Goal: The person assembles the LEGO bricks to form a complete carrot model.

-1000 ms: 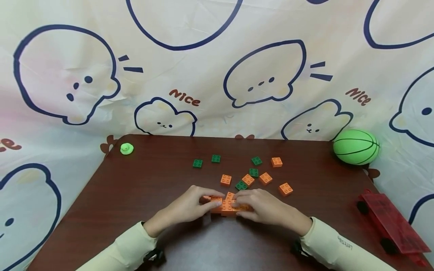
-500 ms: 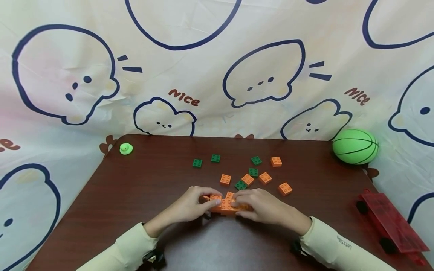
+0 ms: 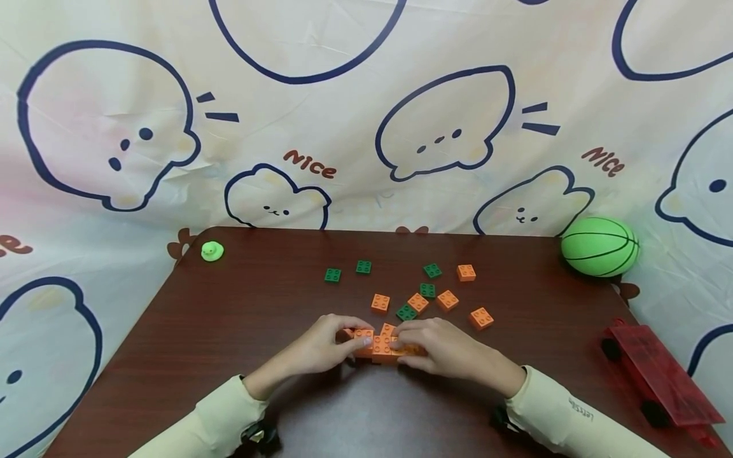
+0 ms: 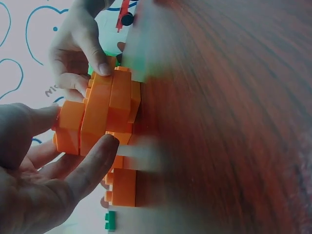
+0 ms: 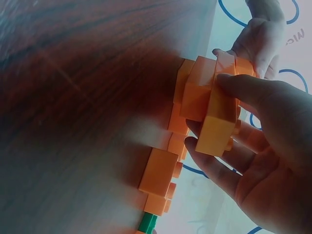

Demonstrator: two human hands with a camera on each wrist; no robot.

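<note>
Apparently joining: orange brick build (image 3: 382, 346) gripped two-handed

Left hand (image 3: 323, 346) and right hand (image 3: 443, 346) pinch its opposite ends, fingers partly curled, in front of loose bricks (image 3: 380, 303). Fitting seems the step; next probably calls for even pressure.

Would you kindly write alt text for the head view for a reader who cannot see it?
A person's left hand and right hand grip stacked orange bricks at a brown table. Loose orange bricks and green bricks lie beyond; a green ball sits at far right.
</note>
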